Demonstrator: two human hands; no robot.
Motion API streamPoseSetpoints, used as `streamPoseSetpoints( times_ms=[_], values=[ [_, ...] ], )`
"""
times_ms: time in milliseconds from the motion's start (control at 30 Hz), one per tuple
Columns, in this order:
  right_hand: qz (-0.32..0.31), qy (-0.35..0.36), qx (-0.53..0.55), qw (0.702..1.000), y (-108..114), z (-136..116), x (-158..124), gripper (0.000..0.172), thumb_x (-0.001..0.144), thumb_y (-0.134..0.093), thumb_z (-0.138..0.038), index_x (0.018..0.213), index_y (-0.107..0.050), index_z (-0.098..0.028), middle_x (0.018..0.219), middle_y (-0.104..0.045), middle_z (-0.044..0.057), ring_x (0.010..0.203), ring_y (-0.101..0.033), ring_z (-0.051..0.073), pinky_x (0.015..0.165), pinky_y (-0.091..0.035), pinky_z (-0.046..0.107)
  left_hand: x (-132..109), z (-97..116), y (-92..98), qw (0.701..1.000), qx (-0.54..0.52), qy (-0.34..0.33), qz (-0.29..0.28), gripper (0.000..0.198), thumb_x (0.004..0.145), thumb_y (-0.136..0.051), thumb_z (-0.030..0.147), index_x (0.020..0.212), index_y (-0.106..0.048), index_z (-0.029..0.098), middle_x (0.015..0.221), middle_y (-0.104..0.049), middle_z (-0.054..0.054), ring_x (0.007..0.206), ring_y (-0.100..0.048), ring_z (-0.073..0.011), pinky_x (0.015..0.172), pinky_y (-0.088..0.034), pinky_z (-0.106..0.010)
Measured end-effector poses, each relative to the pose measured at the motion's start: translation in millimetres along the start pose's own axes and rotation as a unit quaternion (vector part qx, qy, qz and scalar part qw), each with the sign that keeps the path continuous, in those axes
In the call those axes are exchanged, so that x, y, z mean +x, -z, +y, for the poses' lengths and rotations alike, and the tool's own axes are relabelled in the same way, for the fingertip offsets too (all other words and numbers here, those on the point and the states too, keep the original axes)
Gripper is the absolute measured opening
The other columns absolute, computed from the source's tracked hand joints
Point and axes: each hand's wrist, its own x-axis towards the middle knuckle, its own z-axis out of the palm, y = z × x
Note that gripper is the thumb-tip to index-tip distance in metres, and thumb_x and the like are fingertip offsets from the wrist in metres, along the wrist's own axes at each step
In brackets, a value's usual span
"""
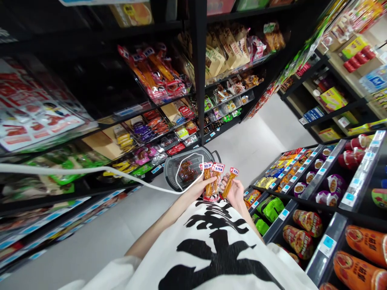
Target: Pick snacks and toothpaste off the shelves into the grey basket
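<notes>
My left hand (200, 187) is closed round two long orange snack packets (211, 179) with red and white tops, held upright in front of my white shirt. My right hand (234, 191) pinches a third snack packet (230, 180) of the same kind, right beside the others. Just beyond my hands a grey shopping basket (175, 167) stands on the floor, with dark red packets (186, 169) lying inside it. A white cable (90, 171) runs from the left edge towards my left wrist.
Black shelves (198, 80) full of packaged snacks line the left side of the aisle. Lower shelves (314, 177) with bowls and bags stand at my right. The pale floor (250, 141) runs on between them to further shelving at the far right.
</notes>
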Motion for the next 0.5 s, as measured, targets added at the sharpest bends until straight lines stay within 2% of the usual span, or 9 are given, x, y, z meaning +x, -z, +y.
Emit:
streamPoseSetpoints(
  times_ms=[67, 167, 233, 333, 433, 500],
  values=[
    [0.011, 0.015, -0.026, 0.999, 0, 2, 2, 0.016, 0.078, -0.069, -0.027, 0.093, -0.064, -0.022, 0.079, -0.059, -0.001, 0.063, -0.051, 0.014, 0.061, -0.048, 0.027, 0, -1, 1.5, 1.000, 0.000, 0.003, -0.001, 0.058, 0.069, -0.087, 0.034, 0.119, -0.064, 0.012, 0.104, -0.074, -0.013, 0.089, -0.070, -0.0251, 0.082, -0.050, -0.035],
    [0.046, 0.059, -0.096, 0.993, -1, 0, 4, 0.030, 0.071, -0.083, -0.021, 0.095, -0.065, -0.022, 0.076, -0.062, -0.004, 0.061, -0.053, 0.012, 0.062, -0.049, 0.025, 1, -1, 2.8, 1.000, 0.000, 0.008, -0.003, 0.054, 0.071, -0.086, 0.034, 0.115, -0.065, 0.012, 0.101, -0.074, -0.012, 0.087, -0.069, -0.0234, 0.085, -0.050, -0.036],
    [0.064, 0.088, -0.145, 0.983, -3, -2, 4, 0.037, 0.068, -0.087, -0.022, 0.099, -0.067, -0.021, 0.079, -0.066, -0.002, 0.063, -0.057, 0.012, 0.063, -0.050, 0.025, 1, -1, 3.1, 1.000, -0.003, 0.008, -0.003, 0.050, 0.072, -0.086, 0.034, 0.113, -0.066, 0.012, 0.097, -0.074, -0.011, 0.084, -0.069, -0.0225, 0.085, -0.050, -0.036],
    [0.064, 0.113, -0.203, 0.971, -6, -4, 3, 0.039, 0.072, -0.085, -0.030, 0.107, -0.070, -0.019, 0.087, -0.070, 0.001, 0.068, -0.060, 0.014, 0.065, -0.050, 0.024, 2, -2, 3.9, 1.000, -0.007, 0.012, -0.005, 0.049, 0.073, -0.085, 0.035, 0.112, -0.067, 0.012, 0.090, -0.074, -0.009, 0.079, -0.069, -0.0217, 0.084, -0.050, -0.036],
    [0.059, 0.093, -0.212, 0.971, -8, 1, 5, 0.039, 0.083, -0.075, -0.045, 0.112, -0.071, -0.019, 0.075, -0.065, -0.002, 0.056, -0.052, 0.011, 0.055, -0.045, 0.022, 4, -3, 5.5, 1.000, -0.006, 0.019, -0.005, 0.050, 0.072, -0.085, 0.036, 0.113, -0.067, 0.013, 0.092, -0.075, -0.010, 0.078, -0.069, -0.0219, 0.084, -0.051, -0.037],
    [0.058, 0.066, -0.187, 0.978, -7, 7, 7, 0.041, 0.088, -0.066, -0.055, 0.108, -0.071, -0.020, 0.066, -0.059, -0.004, 0.049, -0.046, 0.010, 0.049, -0.041, 0.022, 5, -4, 6.3, 1.000, -0.004, 0.016, -0.001, 0.050, 0.071, -0.086, 0.035, 0.112, -0.067, 0.013, 0.096, -0.075, -0.011, 0.082, -0.069, -0.0229, 0.083, -0.052, -0.037]
  ],
)
